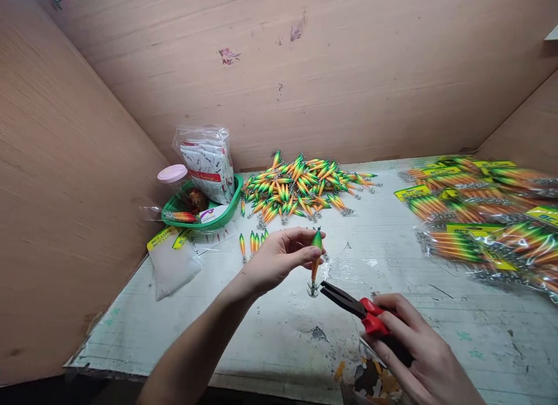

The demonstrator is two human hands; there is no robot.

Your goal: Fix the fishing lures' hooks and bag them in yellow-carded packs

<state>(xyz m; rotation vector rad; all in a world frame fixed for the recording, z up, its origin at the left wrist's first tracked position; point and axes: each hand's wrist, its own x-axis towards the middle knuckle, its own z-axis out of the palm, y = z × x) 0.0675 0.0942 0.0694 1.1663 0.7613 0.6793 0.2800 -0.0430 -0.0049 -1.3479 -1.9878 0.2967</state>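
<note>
Dead centre of the frame, the left hand (281, 253) was closed in a pinch on a green-and-orange lure (317, 240), its hooks (313, 290) hanging downward, and there, lower right, the right hand (421, 341) was wrapped around red-handled pliers (371, 319), their nose just beside those hooks! Behind, upper centre, sprawled a heap of lures (300, 185), with a green basket (220, 221) to its left

The left hand (283, 255) and slim forearm (203, 329) are bare, as is the right hand (429, 350).
</note>
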